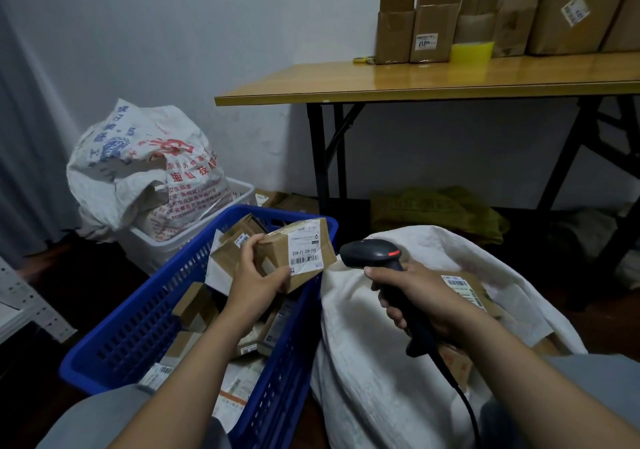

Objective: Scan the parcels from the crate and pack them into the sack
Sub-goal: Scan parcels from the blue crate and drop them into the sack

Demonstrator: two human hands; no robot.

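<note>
My left hand [258, 280] grips a small brown cardboard parcel [298, 252] above the far end of the blue plastic crate [138, 324], its white barcode label turned toward the scanner. My right hand [420, 298] grips a black handheld scanner [372, 256] by its handle, with the head and its red light pointing left at the label. Several more brown parcels lie in the crate. To the right, the white sack [374, 362] lies open, and labelled parcels [464, 287] show inside its mouth behind my right hand.
A printed white bag [145, 164] sits in a white basket [242, 190] behind the crate. A wooden folding table [415, 77] at the back right carries several cardboard boxes [434, 22]. A yellow-green bag [436, 209] lies under it. My grey-clad knees frame the bottom.
</note>
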